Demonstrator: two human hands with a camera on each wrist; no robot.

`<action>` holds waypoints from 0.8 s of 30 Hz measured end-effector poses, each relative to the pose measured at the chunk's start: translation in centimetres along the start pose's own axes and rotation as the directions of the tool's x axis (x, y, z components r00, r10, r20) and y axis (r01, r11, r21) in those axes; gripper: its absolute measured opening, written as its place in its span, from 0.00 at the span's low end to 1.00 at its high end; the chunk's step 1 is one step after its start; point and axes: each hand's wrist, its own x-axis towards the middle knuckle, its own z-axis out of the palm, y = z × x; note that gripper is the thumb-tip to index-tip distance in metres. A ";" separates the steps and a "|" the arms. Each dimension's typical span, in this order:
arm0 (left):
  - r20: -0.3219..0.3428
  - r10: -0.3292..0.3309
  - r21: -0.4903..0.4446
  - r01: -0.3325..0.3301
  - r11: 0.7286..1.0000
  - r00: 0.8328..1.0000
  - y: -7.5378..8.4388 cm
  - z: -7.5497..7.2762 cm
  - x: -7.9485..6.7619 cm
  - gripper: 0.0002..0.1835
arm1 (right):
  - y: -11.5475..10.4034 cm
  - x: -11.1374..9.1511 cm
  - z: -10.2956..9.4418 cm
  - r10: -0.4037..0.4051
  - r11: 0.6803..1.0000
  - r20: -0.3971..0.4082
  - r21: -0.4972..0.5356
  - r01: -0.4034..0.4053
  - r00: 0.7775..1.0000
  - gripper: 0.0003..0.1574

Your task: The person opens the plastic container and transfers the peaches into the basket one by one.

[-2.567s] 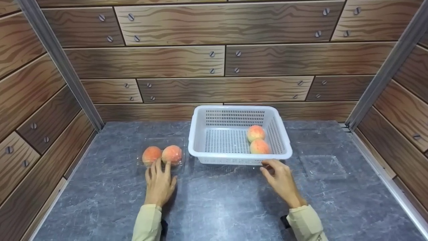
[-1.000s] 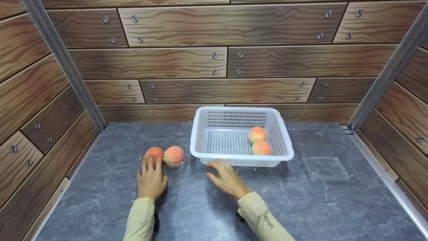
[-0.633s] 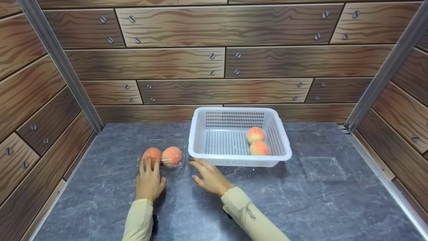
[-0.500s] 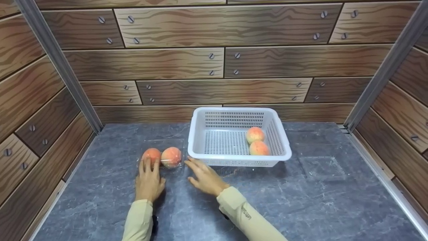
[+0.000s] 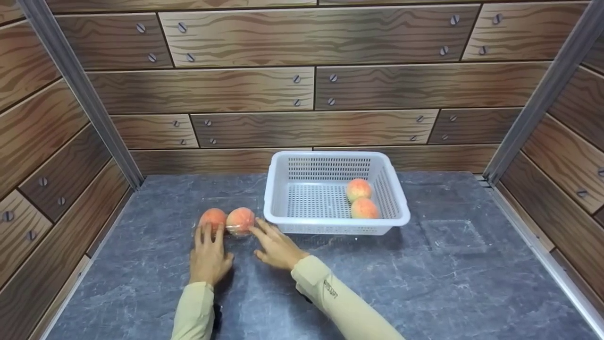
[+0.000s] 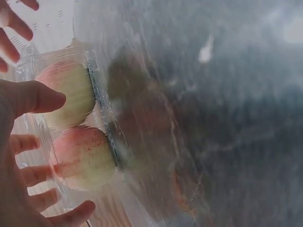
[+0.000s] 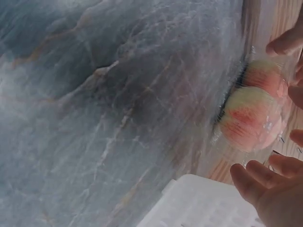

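Two peaches, a left one (image 5: 213,217) and a right one (image 5: 240,217), sit side by side in a clear plastic box (image 6: 105,118) at the left of the table. My left hand (image 5: 207,259) is at the box's near left side, its spread fingers overlapping the left peach. In the left wrist view the thumb (image 6: 45,98) lies across the near-side plastic. From the right, my right hand (image 5: 279,248) reaches over, fingertips at the box's right edge beside the right peach. Its fingers are extended in the right wrist view.
A white perforated basket (image 5: 335,221) stands right of the box, with two more peaches (image 5: 359,189) at its right side. Farther right lies another clear plastic container (image 5: 455,237). Wood-patterned walls (image 5: 306,87) enclose the back and sides of the grey marbled table (image 5: 406,293).
My right hand has travelled left, from in front of the basket's right side to the right edge of the box. My left hand has shifted slightly left along the box.
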 end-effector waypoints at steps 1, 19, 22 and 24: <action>0.000 -0.001 -0.004 0.001 1.000 1.000 0.0 0.0 0.0 0.41 | 0.0 0.0 0.2 0.002 1.000 0.005 0.003 -0.002 1.000 0.39; 0.017 0.021 -0.036 -0.020 0.999 1.000 0.1 -0.1 0.2 0.43 | -0.3 1.7 0.1 0.095 0.996 0.057 -0.004 -0.095 0.994 0.39; 0.011 0.021 -0.038 -0.021 0.999 1.000 0.1 -0.1 0.1 0.43 | -0.2 1.9 0.2 0.089 0.996 0.071 -0.029 -0.087 0.993 0.41; 0.005 0.016 -0.041 -0.016 0.999 1.000 0.1 -0.1 0.1 0.43 | -0.1 1.9 0.1 0.089 0.995 0.081 -0.047 -0.086 0.993 0.43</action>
